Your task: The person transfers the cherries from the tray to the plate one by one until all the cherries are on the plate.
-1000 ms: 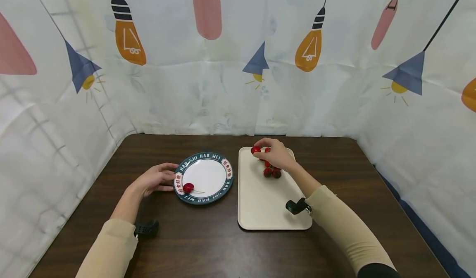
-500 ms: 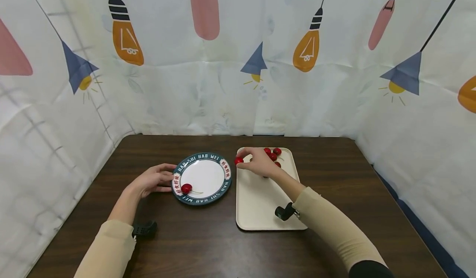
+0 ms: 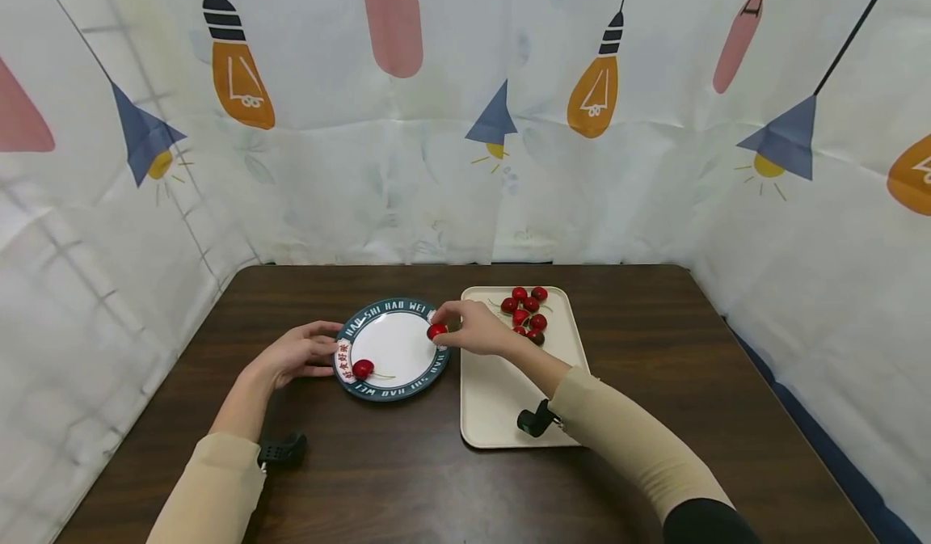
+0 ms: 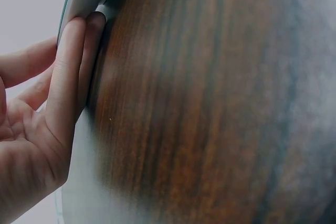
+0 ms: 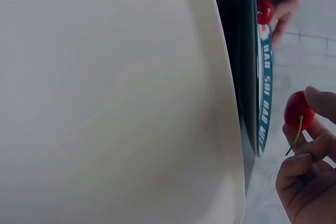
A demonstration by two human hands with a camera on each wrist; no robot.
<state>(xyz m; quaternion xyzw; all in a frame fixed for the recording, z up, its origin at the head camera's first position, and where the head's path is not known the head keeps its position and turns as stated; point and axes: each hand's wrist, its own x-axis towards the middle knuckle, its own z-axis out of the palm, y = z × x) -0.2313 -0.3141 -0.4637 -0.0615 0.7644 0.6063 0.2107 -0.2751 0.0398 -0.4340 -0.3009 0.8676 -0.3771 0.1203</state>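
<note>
A red cherry (image 5: 298, 110) with a green stem is pinched between the thumb and fingers of my right hand (image 3: 476, 330). In the head view that hand overlaps the right rim of a round white plate with a lettered teal border (image 3: 396, 342). Another cherry (image 3: 363, 369) lies at the plate's lower left, its stem pointing right. My left hand (image 3: 301, 352) touches the plate's left edge, its fingers mostly straight. In the left wrist view, the left fingertips (image 4: 74, 30) rest against the rim and underside of the plate.
A cream rectangular tray (image 3: 502, 402) lies right of the plate, partly under my right forearm. Several cherries (image 3: 531, 305) are clustered at its far end. Everything rests on a dark wooden table (image 3: 393, 463), with a patterned white curtain (image 3: 451, 196) behind it.
My right hand has carried a cherry leftward, from the tray's far end across its left edge to the plate's right rim. The left hand has stayed at the plate.
</note>
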